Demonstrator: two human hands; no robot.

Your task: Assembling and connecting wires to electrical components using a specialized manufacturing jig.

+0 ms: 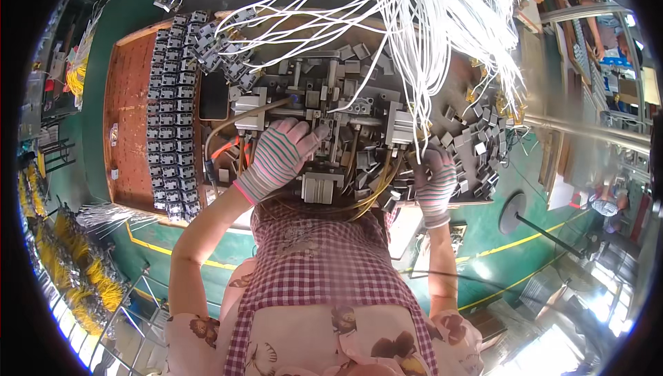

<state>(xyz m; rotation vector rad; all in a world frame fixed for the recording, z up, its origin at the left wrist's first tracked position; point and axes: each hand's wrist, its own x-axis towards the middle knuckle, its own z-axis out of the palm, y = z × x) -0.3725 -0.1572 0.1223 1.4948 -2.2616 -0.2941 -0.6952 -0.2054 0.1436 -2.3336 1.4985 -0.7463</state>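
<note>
My left hand [280,158], in a striped knit glove, rests at the middle of a metal jig [333,110]. Its fingers are bent and drawn together, and the fingertips press at a small metal part [324,129] in the jig. What they grip, if anything, is too small to make out. Gloved likewise, my right hand [436,186] is closed at the right of the jig, beside the lower ends of white wires [420,100]. Dark fingertips curl inward there, and whatever is between them is hidden. Loose grey metal pieces [476,145] lie just right of it.
Rows of black-and-silver blocks [170,120] stand on the reddish wooden board [128,127] at left. Pneumatic cylinders [322,186] flank the jig, with brown hoses [224,124] around them. A large bundle of white wires hangs over the far side. A round-based stand [512,214] is on the green floor.
</note>
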